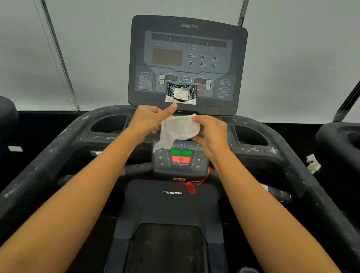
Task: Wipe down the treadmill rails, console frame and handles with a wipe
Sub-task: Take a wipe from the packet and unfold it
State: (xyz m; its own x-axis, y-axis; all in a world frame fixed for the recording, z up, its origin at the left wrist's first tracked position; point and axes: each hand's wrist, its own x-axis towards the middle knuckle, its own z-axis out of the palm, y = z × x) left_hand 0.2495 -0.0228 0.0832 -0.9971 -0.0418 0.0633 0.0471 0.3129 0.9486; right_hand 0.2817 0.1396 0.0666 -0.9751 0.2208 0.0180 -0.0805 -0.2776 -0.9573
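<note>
A white wipe (178, 129) hangs between my two hands in front of the treadmill console (187, 61). My left hand (150, 120) pinches its left edge, thumb raised. My right hand (210, 132) pinches its right edge with curled fingers. The wipe's lower corner droops over the small control panel (180, 160) with its green and red buttons. Dark side rails (50, 158) (305, 174), smeared with white dust, run toward me on both sides. The front handles (137, 168) (278, 192) cross below the panel.
A small clear packet (181, 93) leans on the console ledge. A red safety clip (190, 187) hangs on its cord under the panel. Cup holders (109, 123) (250, 135) flank my hands. Crumpled white material (312, 164) lies on the right rail. Neighbouring machines stand at both sides.
</note>
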